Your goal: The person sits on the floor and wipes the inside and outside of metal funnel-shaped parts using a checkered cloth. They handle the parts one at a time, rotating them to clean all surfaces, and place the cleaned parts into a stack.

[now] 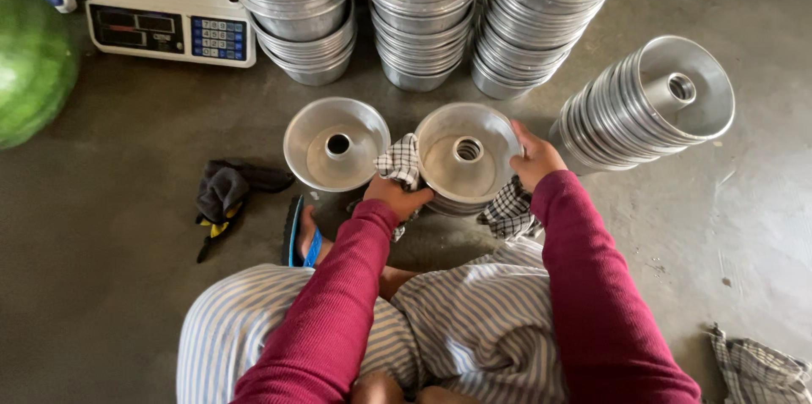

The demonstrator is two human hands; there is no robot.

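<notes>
The ring-shaped metal pan sits between both hands with its tube pointing up, the left hand pinching a checked cloth against its near-left rim, the right hand clasping its right rim.

Round metal tube pan sitting between both hands, a second metal tube pan lying left, stacked metal pans standing behind, tipped pan stack lying right.
</notes>
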